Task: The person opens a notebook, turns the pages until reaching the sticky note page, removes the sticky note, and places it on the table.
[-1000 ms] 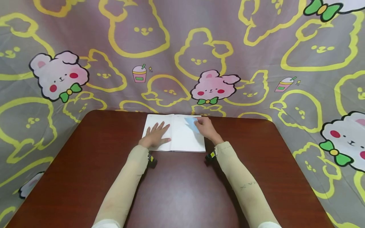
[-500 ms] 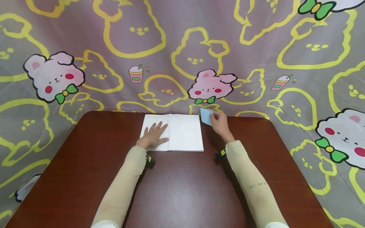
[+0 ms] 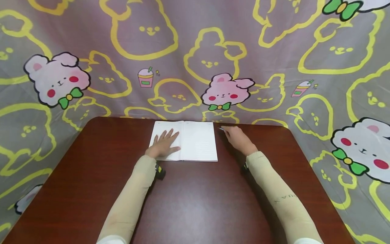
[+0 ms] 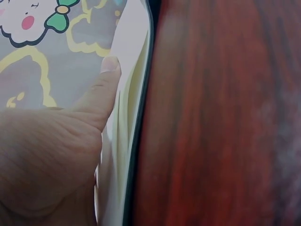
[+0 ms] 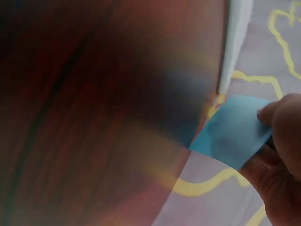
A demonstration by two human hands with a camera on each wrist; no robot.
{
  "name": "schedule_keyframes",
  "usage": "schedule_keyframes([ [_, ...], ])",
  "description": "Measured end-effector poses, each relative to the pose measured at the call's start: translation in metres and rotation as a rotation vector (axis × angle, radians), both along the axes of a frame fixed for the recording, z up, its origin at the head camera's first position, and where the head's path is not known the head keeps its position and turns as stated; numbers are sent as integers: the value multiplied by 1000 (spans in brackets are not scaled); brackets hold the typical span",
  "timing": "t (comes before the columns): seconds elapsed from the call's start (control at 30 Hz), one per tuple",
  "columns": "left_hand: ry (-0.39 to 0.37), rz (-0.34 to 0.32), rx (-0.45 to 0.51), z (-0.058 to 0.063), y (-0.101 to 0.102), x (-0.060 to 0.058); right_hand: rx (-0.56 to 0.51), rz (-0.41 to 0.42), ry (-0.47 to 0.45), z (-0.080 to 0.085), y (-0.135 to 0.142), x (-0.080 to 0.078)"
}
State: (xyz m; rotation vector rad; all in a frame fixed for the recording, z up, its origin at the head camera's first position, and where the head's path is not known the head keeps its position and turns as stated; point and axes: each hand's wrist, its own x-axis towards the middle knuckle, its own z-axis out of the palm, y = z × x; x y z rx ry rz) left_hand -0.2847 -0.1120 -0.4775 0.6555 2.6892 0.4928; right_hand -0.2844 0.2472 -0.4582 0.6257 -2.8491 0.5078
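Observation:
An open notebook [image 3: 199, 142] with white pages lies near the table's far edge. My left hand [image 3: 164, 145] rests flat on its left page, fingers spread. In the left wrist view, the thumb [image 4: 101, 92] lies along the page edges, and a dark cover edge shows beneath them. Just right of the notebook, my right hand [image 3: 239, 139] pinches a light blue sticky note [image 5: 235, 129] between thumb and fingers. The note appears almost edge-on in the head view. The right wrist view shows it slightly bent, held above the table beside the notebook's edge.
The brown wooden table [image 3: 189, 203] has a glossy top. Behind it hangs a grey curtain [image 3: 170, 67] with yellow outlines and cartoon animals. A small black device [image 3: 159, 172] is strapped at the left wrist.
My right hand has carried the blue sticky note off the right page to the table's right side, then lowered and turned it edge-on. The left hand stays on the left page.

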Motion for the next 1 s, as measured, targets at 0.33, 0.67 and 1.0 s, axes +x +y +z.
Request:
schedule_keyframes([
  [0.33,3,2,-4,1,3,0,166,52,-111,-6,-2,7],
  [0.67,3,-1,1,-5,4,1,210,79,-123,-12,6,12],
  [1.0,8,8,7,-3,2,3,218,110,-127,-7,7,14],
])
